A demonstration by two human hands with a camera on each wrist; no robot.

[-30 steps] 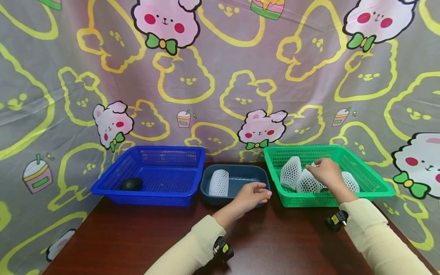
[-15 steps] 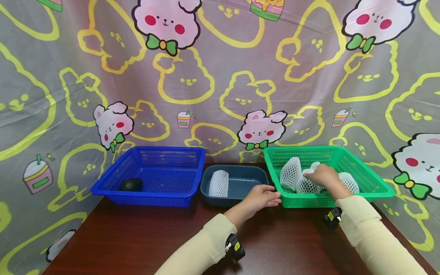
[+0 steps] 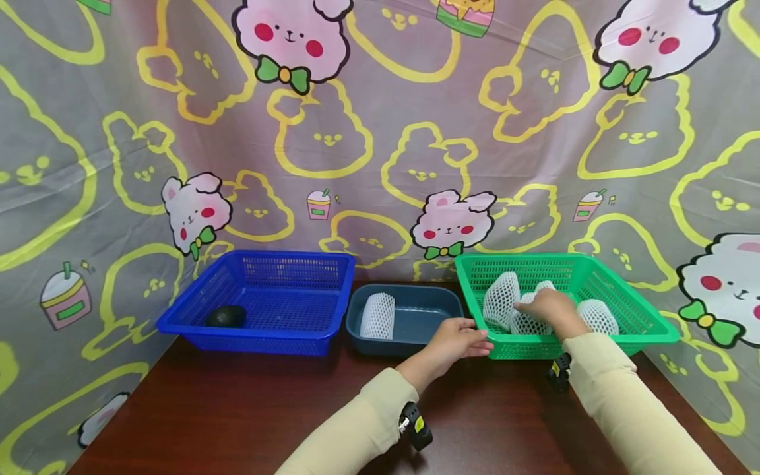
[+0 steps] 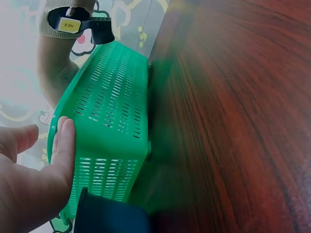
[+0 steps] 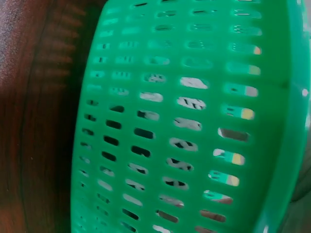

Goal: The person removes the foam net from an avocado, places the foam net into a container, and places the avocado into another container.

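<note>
In the head view my left hand (image 3: 454, 340) is at the near left corner of the green basket (image 3: 644, 338), its extended fingers touching the rim. The left wrist view shows those fingers (image 4: 66, 145) against the basket's outer wall. Inside the basket, my right hand (image 3: 552, 309) reaches over a white foam-netted piece (image 3: 527, 322), thumb at its upper edge; the other fingertips are hidden, so the hold is unclear. A taller foam net (image 3: 501, 300) leans to the left, and another netted piece (image 3: 596, 316) lies to the right. The basket wall hides the right hand in the right wrist view.
A dark blue-grey tray (image 3: 424, 293) stands between the baskets, with a white foam net sleeve (image 3: 378, 316) in it. On the left, a blue basket (image 3: 249, 340) holds a dark avocado (image 3: 227, 316). A patterned cloth (image 3: 380, 152) hangs behind the brown table (image 3: 249, 409).
My right hand has gone lower and to the left over the foam-netted pieces. My left hand has moved right from the tray's edge to the green basket's corner.
</note>
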